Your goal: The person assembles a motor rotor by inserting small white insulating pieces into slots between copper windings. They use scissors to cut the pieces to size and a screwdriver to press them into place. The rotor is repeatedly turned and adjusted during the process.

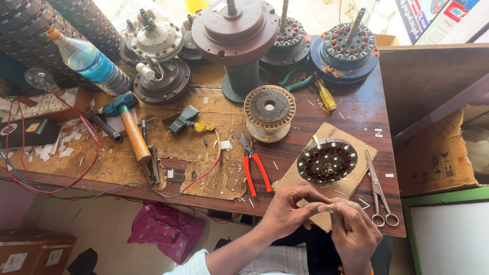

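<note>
Left hand: the left hand [288,211] reaches in from lower left, fingertips pinched on a tiny pale piece [327,208].
Right hand: the right hand [354,231] is curled, pinching the same piece.
Piece's place: between both hands, over the table's [351,109] near edge.
Stator: the wound stator [327,160] lies on cardboard [356,186] just beyond.
Flanks: scissors [379,191] right, red-handled pliers [254,170] left.

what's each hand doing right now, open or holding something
Left hand: fingers pinched shut on a small pale piece shared with the other hand.
Right hand: fingers closed on the same piece; what it is cannot be told.
</note>
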